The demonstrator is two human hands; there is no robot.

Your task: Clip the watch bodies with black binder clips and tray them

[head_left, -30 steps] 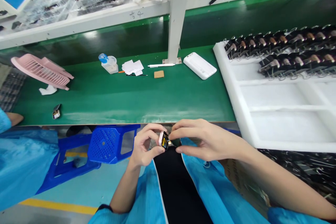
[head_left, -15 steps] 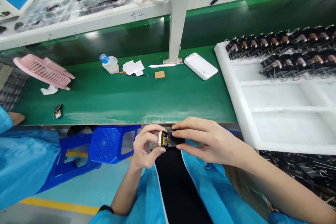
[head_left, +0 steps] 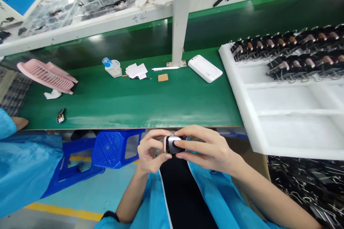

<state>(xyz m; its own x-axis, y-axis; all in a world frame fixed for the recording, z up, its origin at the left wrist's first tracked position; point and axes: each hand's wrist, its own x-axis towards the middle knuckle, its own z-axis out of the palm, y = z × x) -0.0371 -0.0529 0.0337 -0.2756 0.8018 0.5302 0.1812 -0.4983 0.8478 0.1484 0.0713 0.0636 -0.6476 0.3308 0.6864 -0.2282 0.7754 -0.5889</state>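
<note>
My left hand (head_left: 151,152) grips a pale pink smartwatch case (head_left: 165,144) by its sides, just past the bench's front edge. In my right hand (head_left: 211,146) is a dark, glossy watch screen (head_left: 175,140), pinched between thumb and fingers. The screen is tilted over the case's open side, with a dark gap between them. Whether a cable joins the two cannot be made out now. Part of the screen lies hidden behind my right fingers.
Along the green bench (head_left: 129,103) are a pink basket (head_left: 47,75), a bottle (head_left: 113,68), white papers (head_left: 137,71), a pen (head_left: 165,68), a tan block (head_left: 162,77) and a power bank (head_left: 205,68). A foam tray (head_left: 252,128) holds clipped watches. Another opened watch (head_left: 61,116) lies left, near a person's sleeve (head_left: 24,164).
My right hand has brought the screen left and turned it over the case, covering the insides seen before. The view has shifted slightly.
</note>
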